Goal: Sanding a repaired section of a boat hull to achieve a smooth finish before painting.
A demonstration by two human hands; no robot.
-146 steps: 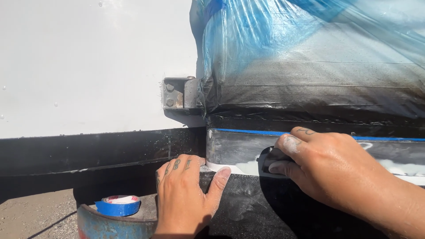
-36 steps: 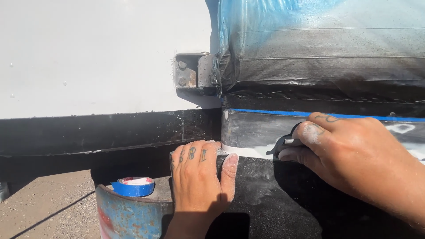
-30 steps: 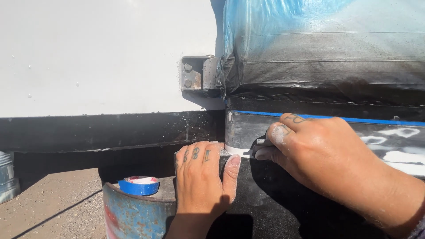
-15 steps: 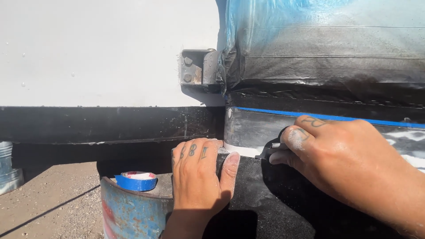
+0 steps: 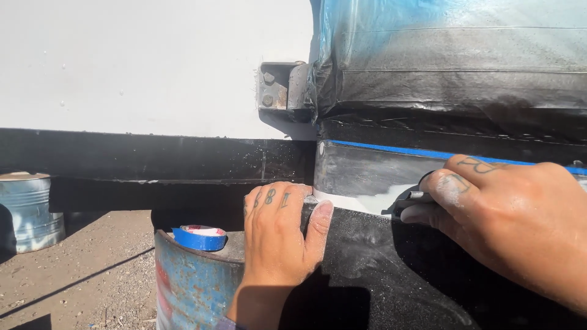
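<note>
Honestly, keep the left hand flat, fingers together, bracing the black panel corner, while the right hand, clamped on the dark spreader, pulls white filler evenly along the edge.

This looks like an outdoor yard where vehicles get bodywork and paint, seen in hard sunlight. A big white panel with a bolted metal hinge fills the far left, and under it runs a black beam. To the right, plastic sheeting dusted with blue and black spray covers part of the body, edged below by a strip of blue tape. White filler is smeared on the grey panel beneath. On the near left stands a rusty blue drum with a roll of blue tape on top, another drum stands far left, and the ground is bare dirt and gravel. What kind of vehicle it is cannot be told from so close.
</note>
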